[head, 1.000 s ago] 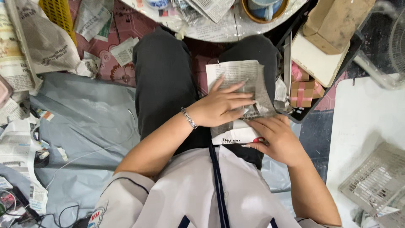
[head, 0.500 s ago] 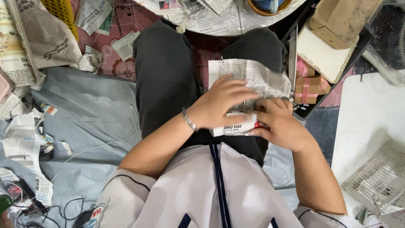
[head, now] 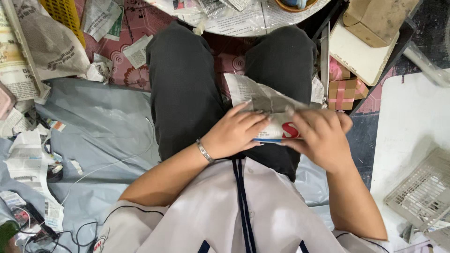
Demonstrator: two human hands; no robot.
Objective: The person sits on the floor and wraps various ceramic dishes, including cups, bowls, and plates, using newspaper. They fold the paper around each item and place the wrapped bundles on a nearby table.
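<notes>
White shirt with a dark navy placket stripe, dark grey trousers — a silver bracelet (head: 205, 151) on the left wrist.

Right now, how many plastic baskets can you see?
2: a yellow basket at the top left edge, and a grey basket on the white surface at lower right. Both are cut off, and clutter may hide others.
</notes>
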